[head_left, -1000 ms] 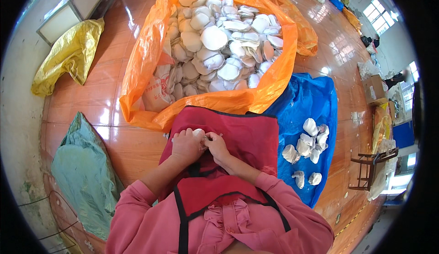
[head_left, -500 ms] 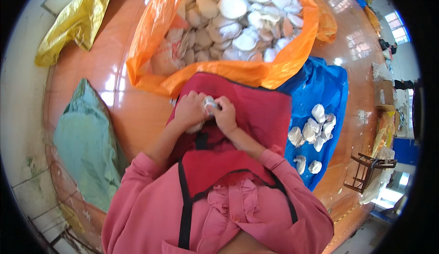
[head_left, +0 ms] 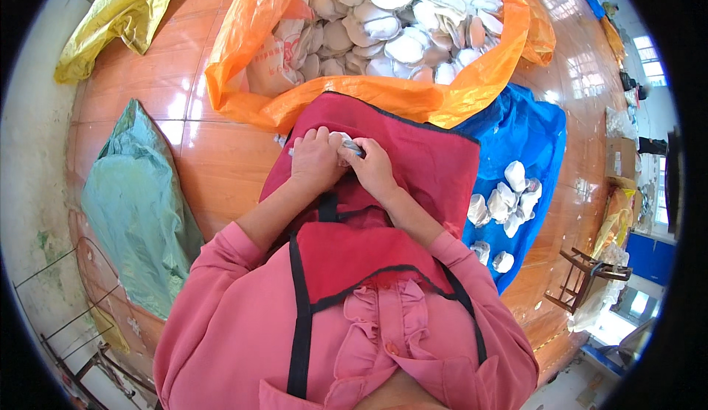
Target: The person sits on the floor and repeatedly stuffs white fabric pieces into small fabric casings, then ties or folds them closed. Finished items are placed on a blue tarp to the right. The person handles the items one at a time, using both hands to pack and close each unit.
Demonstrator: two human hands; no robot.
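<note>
Over the red apron on my lap, my left hand is closed around a small white bundled piece, mostly hidden by the fingers. My right hand meets it from the right, its thumb and fingers pinched at a grey-blue part of the bundle; whether that is a separate thing I cannot tell. In front of my knees lies a wide-open orange bag, full of flat, rounded white pieces. Several bunched white pieces rest to my right on a blue plastic sack.
A green sack lies at the left, with a yellow sack beyond it near the wall. On the right a wooden stool stands on the orange tiled floor. A cardboard box is farther right.
The whole view has shifted a little, so the bags sit higher in the picture. Both hands stay together at the white bundle, with only a slight shift of the fingers.
</note>
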